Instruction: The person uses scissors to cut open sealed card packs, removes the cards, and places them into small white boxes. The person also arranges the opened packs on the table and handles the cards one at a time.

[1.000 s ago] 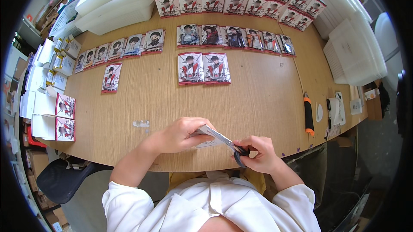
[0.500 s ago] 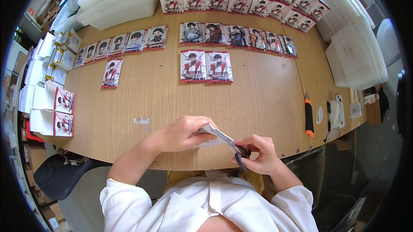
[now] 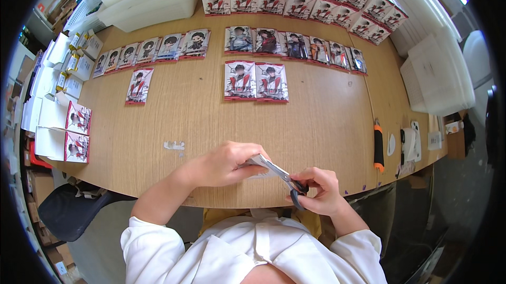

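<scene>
Close to the near table edge, my left hand (image 3: 224, 164) is closed around a small whitish packet (image 3: 261, 173), partly hidden by the fingers and blades. My right hand (image 3: 324, 192) grips black-handled scissors (image 3: 296, 200), its thumb and fingers at the loops. Their metal blades point up and left and lie along the packet's edge; whether they are parted is too fine to tell. Farther off, two red-and-white picture packs (image 3: 240, 81) lie side by side, and a single similar pack (image 3: 138, 86) lies to the left.
Rows of picture packs (image 3: 241, 39) cross the table, with stacked red-and-white boxes (image 3: 245, 0) behind. Opened boxes (image 3: 78, 147) stand at the left edge. White bins (image 3: 153, 7) sit far left, others (image 3: 437, 78) right. A black-and-orange tool (image 3: 378, 147) and tape scraps (image 3: 174, 145) lie nearby.
The view has shifted slightly, so the table's things sit a little differently in it. Both hands keep almost the same pose, with the packet and scissors still held.
</scene>
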The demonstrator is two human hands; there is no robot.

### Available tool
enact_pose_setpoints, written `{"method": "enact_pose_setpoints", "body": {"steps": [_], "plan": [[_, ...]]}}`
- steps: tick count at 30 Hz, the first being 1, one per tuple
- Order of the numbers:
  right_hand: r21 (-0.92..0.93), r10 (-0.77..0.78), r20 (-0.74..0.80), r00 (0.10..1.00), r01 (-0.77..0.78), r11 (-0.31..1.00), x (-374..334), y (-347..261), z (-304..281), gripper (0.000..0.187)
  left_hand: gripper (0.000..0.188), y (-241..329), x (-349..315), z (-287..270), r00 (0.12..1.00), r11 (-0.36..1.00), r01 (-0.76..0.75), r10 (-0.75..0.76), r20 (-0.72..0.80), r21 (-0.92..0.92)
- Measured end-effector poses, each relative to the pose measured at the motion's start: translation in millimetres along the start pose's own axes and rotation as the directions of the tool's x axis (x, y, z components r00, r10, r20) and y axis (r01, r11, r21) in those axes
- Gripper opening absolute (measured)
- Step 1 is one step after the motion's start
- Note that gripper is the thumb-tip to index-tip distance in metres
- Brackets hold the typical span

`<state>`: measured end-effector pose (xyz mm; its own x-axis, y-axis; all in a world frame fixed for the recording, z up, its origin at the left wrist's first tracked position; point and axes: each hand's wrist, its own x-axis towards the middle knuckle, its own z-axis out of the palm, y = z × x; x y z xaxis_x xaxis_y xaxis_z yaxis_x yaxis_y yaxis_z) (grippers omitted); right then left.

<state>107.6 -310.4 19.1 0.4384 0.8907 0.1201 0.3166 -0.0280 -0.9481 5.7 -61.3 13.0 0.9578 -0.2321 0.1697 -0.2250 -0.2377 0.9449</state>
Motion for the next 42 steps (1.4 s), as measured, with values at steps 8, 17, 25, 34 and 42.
{"method": "enact_pose_setpoints", "body": {"steps": [8,17,25,34,42], "plan": [[0.395,0.169,0.049,0.984,-0.175,0.902,-6.3,9.7,1.6,0.031,0.015,-8.7,-2.2,4.7,0.996,0.995,-0.087,0.086,-0.009,-0.042],[0.38,0.166,0.072,0.983,-0.181,0.907,-4.4,9.0,2.3,0.028,0.012,-7.1,-1.3,0.8,0.998,0.998,-0.061,0.061,-0.001,-0.008],[0.402,0.236,0.061,0.97,-0.24,0.884,-7.4,1.0,-0.4,0.023,0.015,-0.6,-1.4,-4.6,0.987,0.935,-0.111,0.144,-0.076,0.338],[0.266,0.206,0.041,0.978,-0.209,0.941,-1.3,-10.0,-4.0,0.025,0.01,17.5,-6.6,-11.8,0.94,0.541,0.005,0.283,-0.188,0.841],[-0.302,-0.245,0.044,0.969,0.247,0.921,17.8,-10.6,-8.6,0.037,0.02,20.0,-6.6,-14.1,0.956,0.848,-0.155,0.258,-0.138,0.507]]}}
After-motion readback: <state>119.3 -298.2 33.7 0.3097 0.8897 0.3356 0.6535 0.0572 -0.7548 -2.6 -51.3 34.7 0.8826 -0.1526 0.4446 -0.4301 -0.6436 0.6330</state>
